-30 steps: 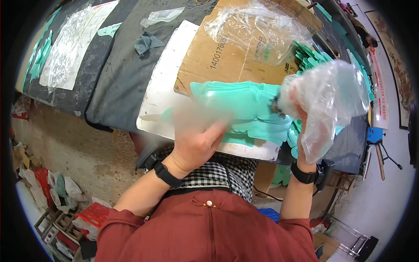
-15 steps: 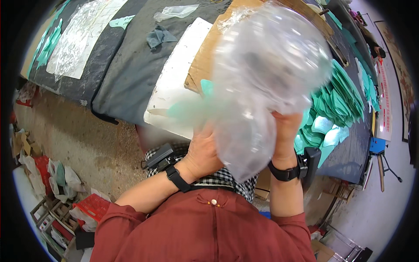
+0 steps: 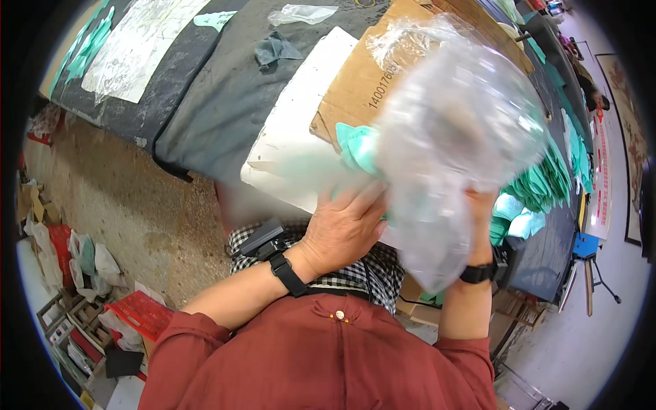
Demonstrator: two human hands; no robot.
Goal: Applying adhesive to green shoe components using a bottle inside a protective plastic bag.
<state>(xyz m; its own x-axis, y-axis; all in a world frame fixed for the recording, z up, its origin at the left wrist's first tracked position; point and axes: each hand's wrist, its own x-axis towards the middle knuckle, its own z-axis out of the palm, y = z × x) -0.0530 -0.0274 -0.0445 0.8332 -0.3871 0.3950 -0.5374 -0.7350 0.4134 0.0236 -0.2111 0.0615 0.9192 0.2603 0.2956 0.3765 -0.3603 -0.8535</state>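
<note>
A large, puffed-up clear plastic bag (image 3: 451,130), smeared by motion, is raised in front of me and drapes down between my hands. My right hand (image 3: 481,215) is closed on it at its right side; the fingers are mostly hidden behind the plastic. My left hand (image 3: 342,232) has its back up and fingers stretched out beside the bag's lower left edge. Its fingertips are close to some thin green pieces (image 3: 357,147) lying at the cardboard's near corner. Whether they touch the bag, I cannot tell.
Under the bag lie a flat brown cardboard sheet (image 3: 348,99) and a white board (image 3: 287,137) on the dark-covered table (image 3: 212,102). Stacked green pieces (image 3: 543,181) are at right. A grey cloth scrap (image 3: 275,50) lies farther back. A red basket (image 3: 140,314) stands at lower left.
The bag and my right hand have shifted rightward in the picture. My left hand has moved slightly right, its fingers now straighter. The whole view has also shifted a little.
</note>
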